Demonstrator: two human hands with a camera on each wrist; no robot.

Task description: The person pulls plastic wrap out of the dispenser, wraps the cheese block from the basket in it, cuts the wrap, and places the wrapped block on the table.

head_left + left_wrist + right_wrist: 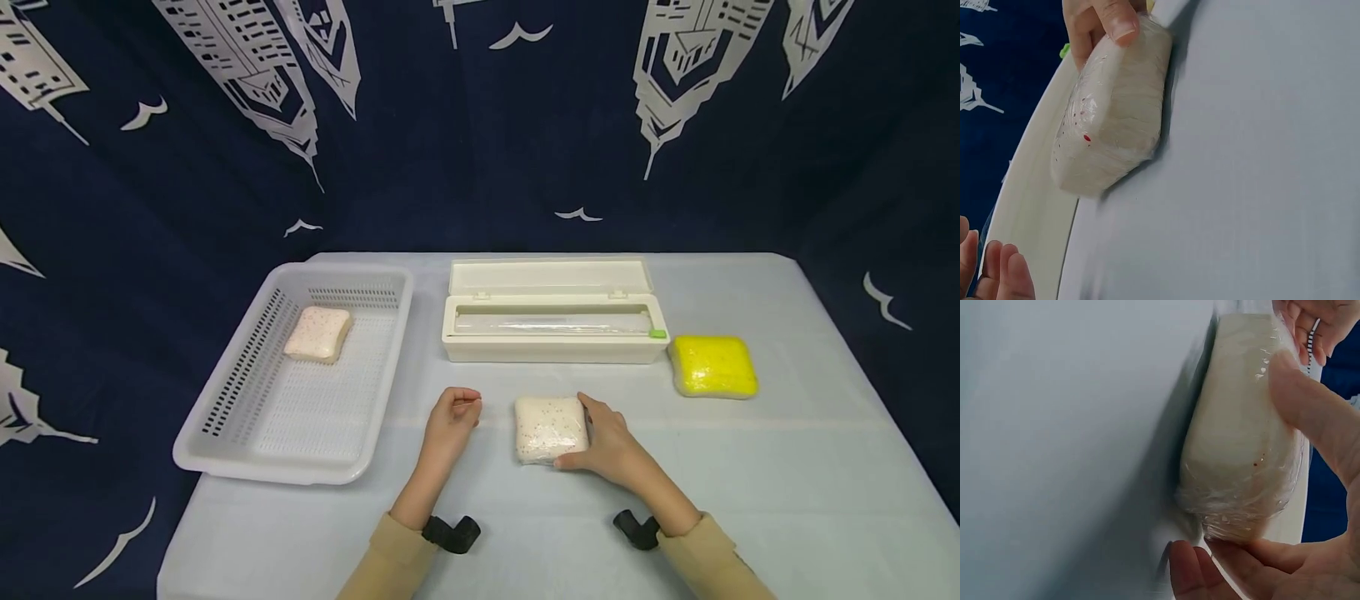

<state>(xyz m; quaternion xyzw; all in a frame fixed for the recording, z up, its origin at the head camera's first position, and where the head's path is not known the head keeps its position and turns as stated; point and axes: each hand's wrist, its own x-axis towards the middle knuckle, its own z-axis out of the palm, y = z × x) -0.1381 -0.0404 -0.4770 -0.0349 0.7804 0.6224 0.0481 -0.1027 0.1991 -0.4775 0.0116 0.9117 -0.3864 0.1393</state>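
Observation:
On the table lies a cream-white, red-speckled square block (551, 429) wrapped in clear film. My right hand (611, 446) grips its right side, thumb at the near corner and fingers at the far edge. Creased film shows along the side of the block (1235, 425) in the right wrist view. Left of the block, apart from it, my left hand (452, 421) hovers with loosely bent fingers and nothing visible in them. Behind both hands stands a cream cling film dispenser (555, 350), its lid up and the clear roll (555, 323) showing inside.
A white perforated basket (390, 375) stands at the left, with a similar speckled block (318, 333) in its far part. Beside the dispenser's right end sits a shiny yellow block (715, 367). A dark blue patterned cloth (465, 183) hangs behind the table.

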